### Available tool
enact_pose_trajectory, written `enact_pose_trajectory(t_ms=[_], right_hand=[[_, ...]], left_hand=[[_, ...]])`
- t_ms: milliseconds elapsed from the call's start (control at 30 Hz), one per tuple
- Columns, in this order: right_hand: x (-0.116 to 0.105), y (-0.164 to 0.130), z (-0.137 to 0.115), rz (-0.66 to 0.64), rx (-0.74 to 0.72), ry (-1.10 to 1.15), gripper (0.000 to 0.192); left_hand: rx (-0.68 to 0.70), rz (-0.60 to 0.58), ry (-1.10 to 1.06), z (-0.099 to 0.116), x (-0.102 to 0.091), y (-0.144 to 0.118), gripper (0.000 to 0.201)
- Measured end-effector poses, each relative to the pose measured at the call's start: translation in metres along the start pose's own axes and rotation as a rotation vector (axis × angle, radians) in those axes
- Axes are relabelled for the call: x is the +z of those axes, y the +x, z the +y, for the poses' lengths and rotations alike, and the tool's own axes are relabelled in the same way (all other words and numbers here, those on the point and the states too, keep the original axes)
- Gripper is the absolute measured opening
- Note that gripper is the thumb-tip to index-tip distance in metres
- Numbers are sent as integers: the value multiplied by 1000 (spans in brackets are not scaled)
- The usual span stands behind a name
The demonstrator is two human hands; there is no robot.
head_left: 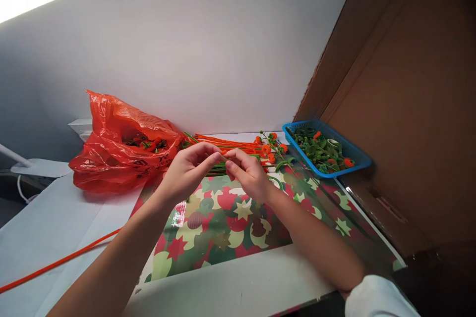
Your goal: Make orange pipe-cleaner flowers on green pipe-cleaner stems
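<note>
both hands are at the centre of the frame, fingertips meeting. the left hand [195, 166] pinches between thumb and forefinger; the right hand [249, 173] does likewise. grip: both grasping, apparently on one thin strand [224, 158], which sits in the small gap between the two thumbs. its material cannot be determined; the fingers hide most of it.

behind the hands, at mid-frame, lie orange stems [230, 140], with orange flowers [266, 149] at their right-hand end. a patterned sheet [223, 228] lies below the hands. a red plastic bag [111, 168] stands left of centre; a blue basket [349, 171] of green leaves and orange blooms is at right. an orange rod [63, 261] runs from the lower left edge to the left forearm.

assessment of the fingertip work: it appears to call for light, even pressure, since so thin a piece could bend or slip. one hand should steady while the other manipulates. keeping the thumbs close would limit flexing. holding the piece clear of the stems behind would reduce snagging and ease checking.
</note>
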State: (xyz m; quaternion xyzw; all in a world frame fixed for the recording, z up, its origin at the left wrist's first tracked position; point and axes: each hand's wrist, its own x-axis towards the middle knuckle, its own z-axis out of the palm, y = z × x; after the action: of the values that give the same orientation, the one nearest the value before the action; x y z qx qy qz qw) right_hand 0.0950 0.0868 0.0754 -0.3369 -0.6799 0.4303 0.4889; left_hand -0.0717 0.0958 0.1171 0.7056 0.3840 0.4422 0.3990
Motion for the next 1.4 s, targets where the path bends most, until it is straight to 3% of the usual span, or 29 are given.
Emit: enact_pose_trajectory(t_ms=[233, 533, 667, 800, 933, 1100, 1133, 1200, 1300, 1400], right_hand=[[-11, 3, 1, -83, 45, 5, 16], [-16, 5, -4, -133, 184, 89, 19], [-22, 6, -5, -243, 249, 106, 21], [-30, 6, -9, -268, 257, 19, 18], [-36, 4, -18, -224, 212, -48, 17], [-49, 4, -24, -17, 179, -32, 21], [-50, 5, -23, 29, 186, -20, 22], [-46, 6, -17, 50, 242, -1, 27], [-28, 3, -8, -165, 393, -61, 28], [-10, -4, -4, -510, 520, -170, 33]], left_hand=[[-19, -90, -22, -5, -1, 1, 26], [-69, -79, -64, -4, 3, 1, 27], [-63, -171, -23, -7, 0, 2, 23], [-60, -256, -22, -10, -1, 1, 20], [-21, -239, -5, -14, 1, 2, 18], [147, -87, -15, -2, 12, -9, 14], [203, -98, 2, 4, 18, -15, 13], [307, -233, 65, 13, 36, -32, 11], [508, -534, 128, 17, 68, -57, 8], [646, -661, 355, 11, 86, -69, 12]])
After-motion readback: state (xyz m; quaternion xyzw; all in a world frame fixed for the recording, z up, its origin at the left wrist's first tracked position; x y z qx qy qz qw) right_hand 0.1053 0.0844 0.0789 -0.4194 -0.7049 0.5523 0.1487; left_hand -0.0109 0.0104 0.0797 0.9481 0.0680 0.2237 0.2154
